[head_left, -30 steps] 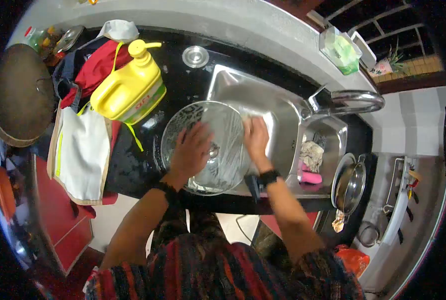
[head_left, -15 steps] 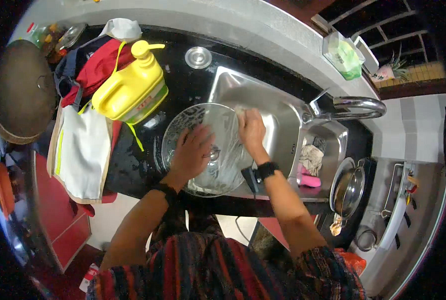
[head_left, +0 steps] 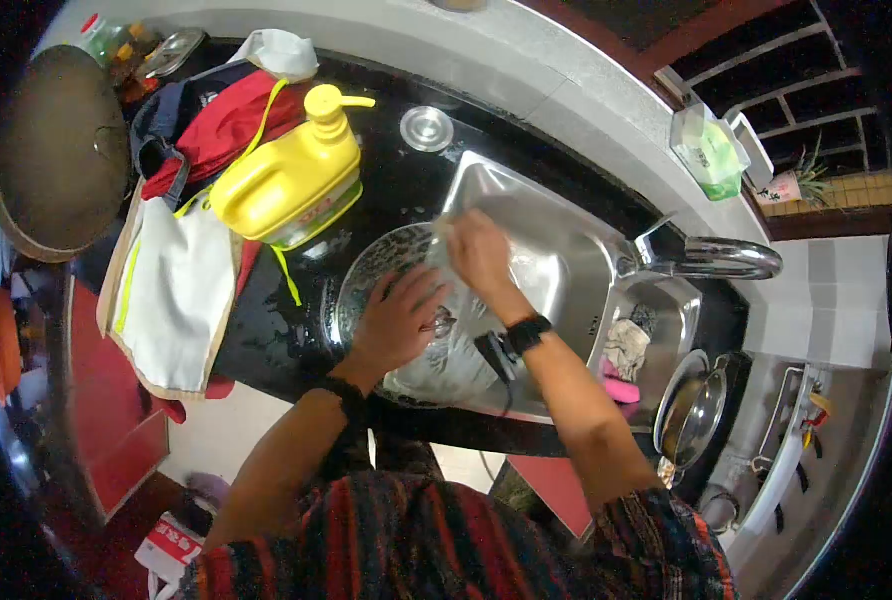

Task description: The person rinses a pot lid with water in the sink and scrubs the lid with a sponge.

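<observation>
A round, clear glass lid (head_left: pixel 436 375) with white streaks lies across the black counter and the left edge of the steel sink (head_left: pixel 556 215). My left hand (head_left: pixel 401 315) rests on the lid beside its centre knob, fingers spread. At the lid's far edge, my right hand (head_left: pixel 478 250) is closed on something pale that its fingers mostly hide; I cannot make out what it is. A dark object (head_left: pixel 494 352) hangs by my right wrist, over the lid's right side.
A yellow pump jug (head_left: pixel 291 190) stands left, near cloths (head_left: pixel 181 290) and a big brown pan (head_left: pixel 61 150). The faucet (head_left: pixel 716 258), a small basin with a rag (head_left: pixel 626 348) and pink item, and a steel pot (head_left: pixel 694 415) are right.
My right hand has moved from the lid's right side up and left to its far edge. My left hand stays on the lid. The whole view has turned and shifted slightly.
</observation>
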